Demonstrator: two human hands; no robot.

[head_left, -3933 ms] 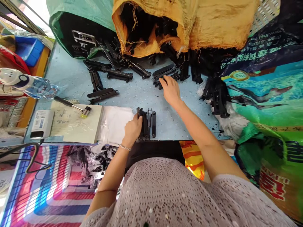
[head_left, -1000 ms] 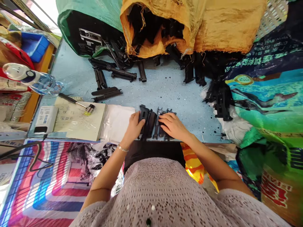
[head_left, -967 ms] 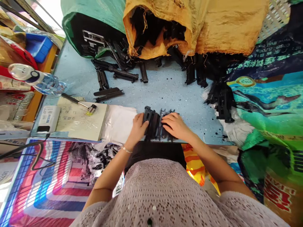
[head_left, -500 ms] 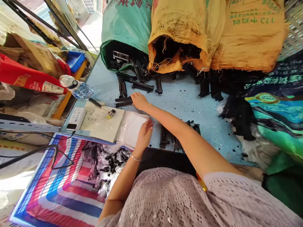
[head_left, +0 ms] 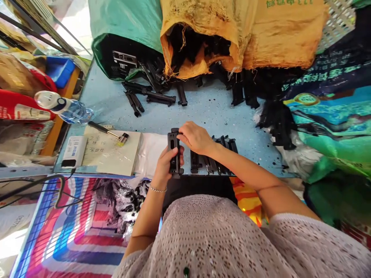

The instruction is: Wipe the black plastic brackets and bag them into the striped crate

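Note:
Upright at the table's front edge, a long black part (head_left: 174, 144) is held in my left hand (head_left: 167, 162), its thumb across the front. My right hand (head_left: 198, 139) has its fingertips closed at the part's upper right side; they seem to pinch its top end. Just right of my left hand, several black parts (head_left: 211, 164) lie side by side near the edge. Clear plastic bags (head_left: 153, 154) lie flat to the left, beside a cardboard sheet (head_left: 113, 154) with a black-handled tool (head_left: 104, 129) on it.
Black parts (head_left: 152, 94) spill from a green sack (head_left: 127, 23) and an orange sack (head_left: 203, 23) at the back. On the left are a water bottle (head_left: 77, 112) and a white device (head_left: 74, 150). A blue crate (head_left: 31, 235) with striped lining holds bagged parts below.
My right hand has come back from the far left of the table toward my body. My left hand has closed on a black part, now upright between both hands. The view has shifted.

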